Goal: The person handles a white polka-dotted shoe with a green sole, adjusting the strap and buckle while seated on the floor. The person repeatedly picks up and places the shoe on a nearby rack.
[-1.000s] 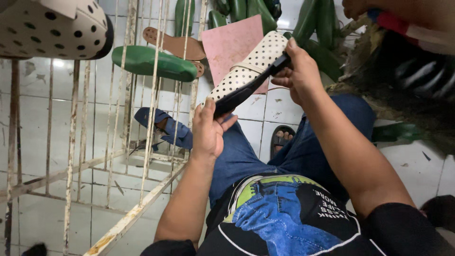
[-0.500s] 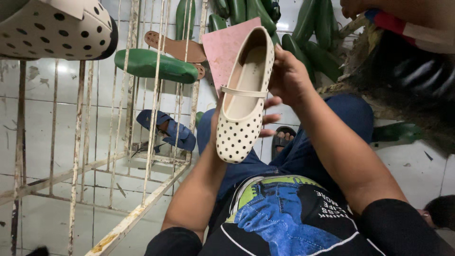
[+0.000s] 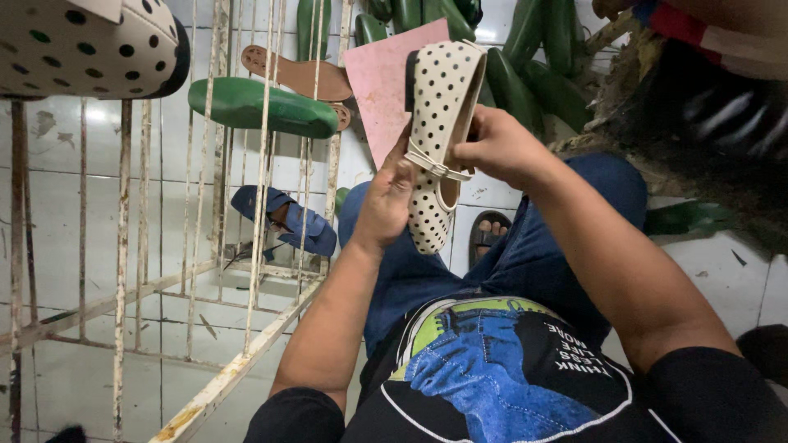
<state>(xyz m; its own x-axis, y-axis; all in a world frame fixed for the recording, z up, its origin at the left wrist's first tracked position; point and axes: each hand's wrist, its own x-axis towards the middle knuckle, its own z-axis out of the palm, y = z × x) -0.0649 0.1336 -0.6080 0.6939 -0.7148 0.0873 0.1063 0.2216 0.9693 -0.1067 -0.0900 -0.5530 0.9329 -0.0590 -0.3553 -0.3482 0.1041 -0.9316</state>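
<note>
White floor tiles lie below as your left hand (image 3: pixel 386 201) and right hand (image 3: pixel 492 148) clasp the dotted shoe (image 3: pixel 439 123) upright, its strap already on, nothing visibly left unfinished.

Shoemaking workshop, as I read it: green shoe lasts (image 3: pixel 261 107) and a brown insole (image 3: pixel 297 75) resting on a rusty white wire rack (image 3: pixel 263 213). I also log a pink sheet (image 3: pixel 387 86), more lasts stacked behind (image 3: pixel 525 66), and a tiled floor (image 3: pixel 90 156).
</note>
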